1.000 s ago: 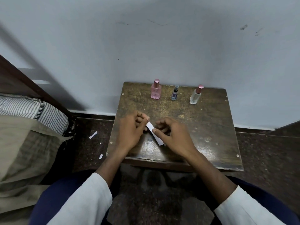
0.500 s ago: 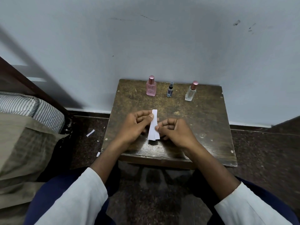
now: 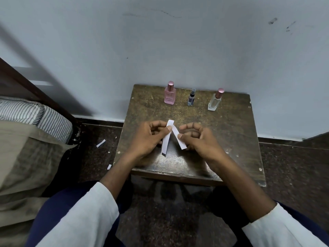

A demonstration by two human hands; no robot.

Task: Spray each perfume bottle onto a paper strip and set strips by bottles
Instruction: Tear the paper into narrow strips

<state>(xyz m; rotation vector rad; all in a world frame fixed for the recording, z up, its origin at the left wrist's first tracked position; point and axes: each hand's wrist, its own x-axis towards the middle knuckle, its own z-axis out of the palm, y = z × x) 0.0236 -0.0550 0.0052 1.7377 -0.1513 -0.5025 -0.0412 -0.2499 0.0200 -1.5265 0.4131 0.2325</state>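
Note:
Three perfume bottles stand in a row at the back of a worn wooden table (image 3: 231,132): a pink bottle (image 3: 170,94) at the left, a small dark blue bottle (image 3: 191,98) in the middle, a clear bottle (image 3: 214,101) with a pink cap at the right. Above the table's middle my left hand (image 3: 147,139) pinches one white paper strip (image 3: 166,141). My right hand (image 3: 199,139) pinches another white strip (image 3: 179,138). The two strips meet at their top ends and spread apart below.
A grey wall rises right behind the table. A bed with a striped mattress (image 3: 35,114) and a beige cover fills the left side. Small paper scraps (image 3: 100,143) lie on the dark floor left of the table.
The strips, held together as one stack half a second ago, are now fanned apart into an upside-down V, one in each hand. Both hands sit slightly farther apart.

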